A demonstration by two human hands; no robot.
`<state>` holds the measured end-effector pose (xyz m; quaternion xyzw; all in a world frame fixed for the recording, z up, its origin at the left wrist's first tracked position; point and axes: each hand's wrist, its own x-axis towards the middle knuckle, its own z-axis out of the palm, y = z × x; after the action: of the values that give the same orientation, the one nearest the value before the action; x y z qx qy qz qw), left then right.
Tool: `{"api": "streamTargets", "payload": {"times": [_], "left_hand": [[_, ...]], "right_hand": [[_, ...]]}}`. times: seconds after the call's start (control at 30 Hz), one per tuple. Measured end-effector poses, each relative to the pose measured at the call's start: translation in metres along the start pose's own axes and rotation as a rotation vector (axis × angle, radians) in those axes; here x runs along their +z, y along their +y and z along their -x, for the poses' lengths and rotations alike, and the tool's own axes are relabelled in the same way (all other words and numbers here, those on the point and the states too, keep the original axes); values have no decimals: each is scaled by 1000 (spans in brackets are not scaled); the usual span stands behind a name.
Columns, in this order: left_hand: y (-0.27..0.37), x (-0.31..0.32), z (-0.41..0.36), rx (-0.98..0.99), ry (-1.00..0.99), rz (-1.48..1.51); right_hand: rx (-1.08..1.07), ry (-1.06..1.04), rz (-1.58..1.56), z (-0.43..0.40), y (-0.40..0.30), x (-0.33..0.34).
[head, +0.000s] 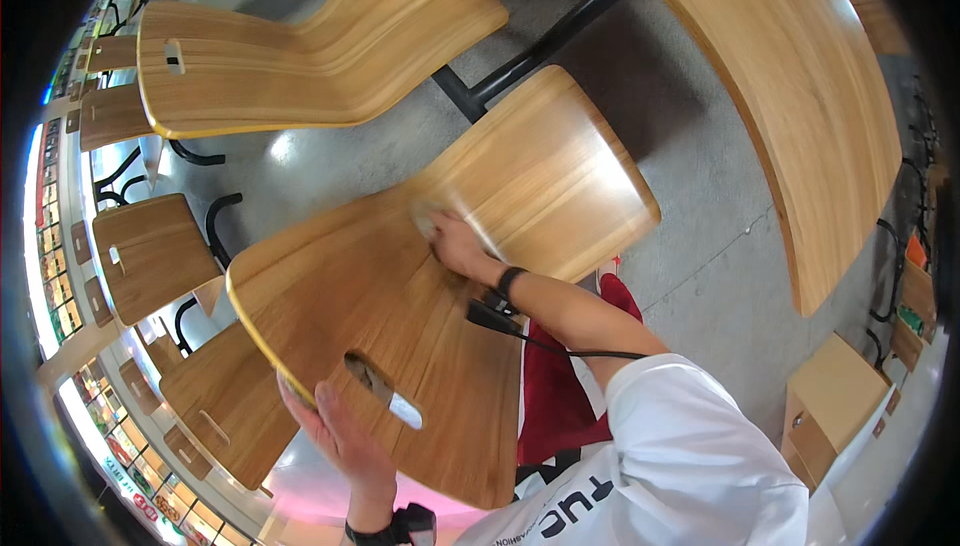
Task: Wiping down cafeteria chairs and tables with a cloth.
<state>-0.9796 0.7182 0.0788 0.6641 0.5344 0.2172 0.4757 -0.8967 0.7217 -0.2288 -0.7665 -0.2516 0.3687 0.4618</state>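
Note:
A bent-plywood chair with a wood-grain finish (330, 298) fills the middle of the view, its backrest towards the lower left. My left hand (341, 426) grips the backrest's top edge, thumb on the front face, near the oval handle slot (382, 388). Where the backrest bends into the seat (540, 171), my right hand (459, 244) presses a pale, blurred cloth or pad (426, 217) on the wood; its exact kind is unclear. A black device with a cable (491, 315) hangs at my right wrist. Both wrists wear black straps.
Another plywood chair (322, 65) stands beside this one, joined through a black metal frame (555, 32). A curved wooden tabletop (787, 95) is at upper right. More chairs (154, 257) line the left. A wooden cabinet (836, 396) stands at lower right on the grey floor (697, 246).

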Motion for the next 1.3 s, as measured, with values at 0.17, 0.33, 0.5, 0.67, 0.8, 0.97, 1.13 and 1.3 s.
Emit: {"api": "streamTargets", "payload": {"times": [0.17, 0.33, 0.5, 0.67, 0.8, 0.97, 1.13, 1.3], "left_hand": [[8, 13, 6, -119, 97, -101], [9, 15, 4, -21, 26, -329], [36, 28, 4, -110, 27, -524], [25, 28, 7, -121, 143, -281], [19, 27, 8, -124, 95, -233], [21, 20, 11, -189, 201, -210], [22, 21, 10, -226, 178, -222], [29, 12, 8, -234, 92, -200]], "right_hand": [[-237, 103, 252, -55, 7, -53], [-468, -66, 984, -88, 62, -117], [-129, 370, 891, -108, 81, -228], [-187, 306, 1015, -49, 99, -178], [-669, 49, 690, 5, 100, -93], [-356, 20, 919, -79, 72, -173], [-216, 352, 789, -81, 104, -267], [-3, 498, 406, 44, 192, -278]]}}
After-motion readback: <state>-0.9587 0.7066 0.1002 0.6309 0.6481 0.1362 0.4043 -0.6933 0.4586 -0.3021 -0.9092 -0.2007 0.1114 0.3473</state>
